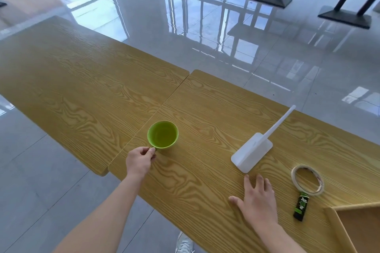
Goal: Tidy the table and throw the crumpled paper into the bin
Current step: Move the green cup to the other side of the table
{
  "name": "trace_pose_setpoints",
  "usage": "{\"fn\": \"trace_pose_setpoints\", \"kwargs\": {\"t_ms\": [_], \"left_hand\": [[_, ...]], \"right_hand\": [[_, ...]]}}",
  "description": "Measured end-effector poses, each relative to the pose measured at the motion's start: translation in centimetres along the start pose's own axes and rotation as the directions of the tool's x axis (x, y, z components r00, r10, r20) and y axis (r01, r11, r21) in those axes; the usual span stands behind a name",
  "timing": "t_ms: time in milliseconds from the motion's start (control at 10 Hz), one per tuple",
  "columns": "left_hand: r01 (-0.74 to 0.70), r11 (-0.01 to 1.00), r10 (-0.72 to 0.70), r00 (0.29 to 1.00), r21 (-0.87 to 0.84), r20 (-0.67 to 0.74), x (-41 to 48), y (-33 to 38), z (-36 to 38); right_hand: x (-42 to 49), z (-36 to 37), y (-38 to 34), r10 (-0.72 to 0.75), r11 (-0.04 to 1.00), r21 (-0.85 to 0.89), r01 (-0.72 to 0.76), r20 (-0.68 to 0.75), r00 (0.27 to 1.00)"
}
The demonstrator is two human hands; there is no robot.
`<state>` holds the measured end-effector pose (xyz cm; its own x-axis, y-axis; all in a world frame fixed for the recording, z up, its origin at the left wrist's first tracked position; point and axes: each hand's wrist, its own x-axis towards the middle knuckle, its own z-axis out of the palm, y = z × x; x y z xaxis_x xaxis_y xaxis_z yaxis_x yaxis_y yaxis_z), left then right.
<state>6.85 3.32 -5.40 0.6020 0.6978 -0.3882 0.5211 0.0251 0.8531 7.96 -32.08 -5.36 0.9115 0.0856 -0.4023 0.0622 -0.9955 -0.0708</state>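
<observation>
The left hand (pixel 140 162) pinches the small handle of the green cup (pixel 162 137), which stands upright near the front edge of the bench (pixel 205 191). The right hand (pixel 259 197) lies flat with spread fingers and holds nothing. The cup looks rigid, light and empty; I think the handle is a good hold, though the cup may tip. No crumpled paper is visible. Toward the right front corner stand a white device (pixel 251 153), a tape roll (pixel 312 192), a black tube (pixel 301 206) and a cardboard box (pixel 337 230), well apart from the cup.
</observation>
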Motion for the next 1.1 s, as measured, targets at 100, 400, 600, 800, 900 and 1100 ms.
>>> {"fn": "trace_pose_setpoints", "kwargs": {"t_ms": [100, 400, 600, 800, 900, 1100], "left_hand": [[0.007, 1.000, -0.007, 1.000, -0.012, -0.019, 0.9, 0.0, -0.3], [0.031, 0.995, -0.036, 0.998, -0.094, -0.058, 1.9, 0.1, -0.4], [0.028, 0.994, -0.037, 0.996, -0.106, -0.082, 2.1, -0.1, -0.4], [0.029, 0.995, -0.039, 0.994, -0.100, -0.098, 2.4, 0.0, -0.8], [0.022, 0.997, -0.031, 0.993, -0.076, -0.111, 2.1, 0.0, -1.2], [0.018, 0.999, -0.023, 0.994, -0.049, -0.105, 2.1, -0.4, -1.5]], "right_hand": [[0.1, 0.0, -0.1, 0.008, 1.000, 0.004, -0.008, 0.007, 1.000], [0.3, -0.1, -0.2, 0.015, 1.000, 0.011, -0.015, 0.014, 1.000], [0.3, 0.1, -0.1, 0.013, 1.000, 0.018, -0.013, 0.017, 1.000], [0.4, 0.2, -0.1, 0.016, 1.000, 0.022, -0.016, 0.020, 1.000], [0.4, 0.3, 0.0, 0.019, 1.000, 0.019, -0.020, 0.018, 1.000], [0.4, 0.3, 0.0, 0.019, 1.000, 0.015, -0.019, 0.016, 1.000]]}}
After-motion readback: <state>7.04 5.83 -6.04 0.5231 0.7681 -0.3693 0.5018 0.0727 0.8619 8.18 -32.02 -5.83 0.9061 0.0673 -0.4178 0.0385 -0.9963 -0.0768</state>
